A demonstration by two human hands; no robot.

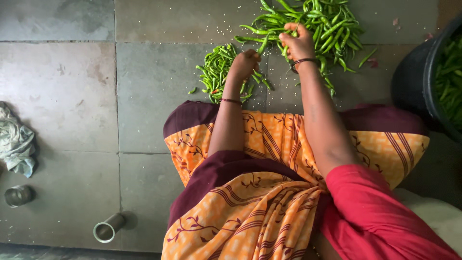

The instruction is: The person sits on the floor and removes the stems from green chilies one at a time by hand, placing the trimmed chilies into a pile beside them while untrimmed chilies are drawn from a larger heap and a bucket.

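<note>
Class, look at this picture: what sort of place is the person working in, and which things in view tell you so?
Probably a home floor or courtyard used for food preparation. The person sits on grey stone slabs, with piles of green chillies spread on them, a black tub holding more, and metal cups lying nearby.

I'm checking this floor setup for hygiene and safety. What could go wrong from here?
The green chillies lie straight on the stone floor, so they may pick up grit. Both bare hands, left and right, handle them, so chilli juice could irritate skin. The steel cup lying on its side might roll underfoot.
</note>
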